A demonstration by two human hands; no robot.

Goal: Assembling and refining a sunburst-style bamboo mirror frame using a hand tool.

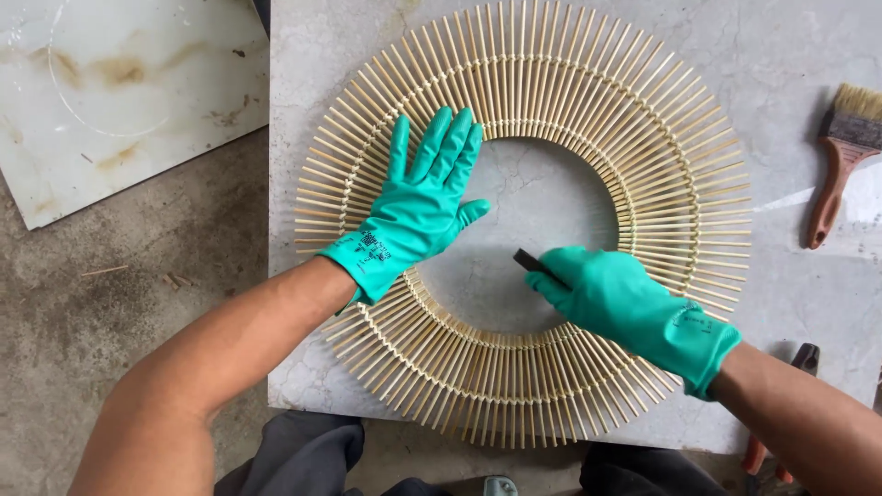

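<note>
A large ring of thin bamboo sticks point(643, 138), fanned out like a sunburst, lies flat on a pale marble slab point(781, 55). My left hand point(418, 202), in a green rubber glove, presses flat on the ring's left side with fingers spread. My right hand point(625, 308), also gloved in green, grips a small dark tool point(531, 262) whose tip pokes out over the open centre of the ring, near its inner edge.
A paintbrush point(841, 156) with a brown wooden handle lies at the slab's right edge. A tool with red handles point(763, 455) sits under my right forearm. A second stained marble slab point(119, 92) rests on the concrete floor at the left.
</note>
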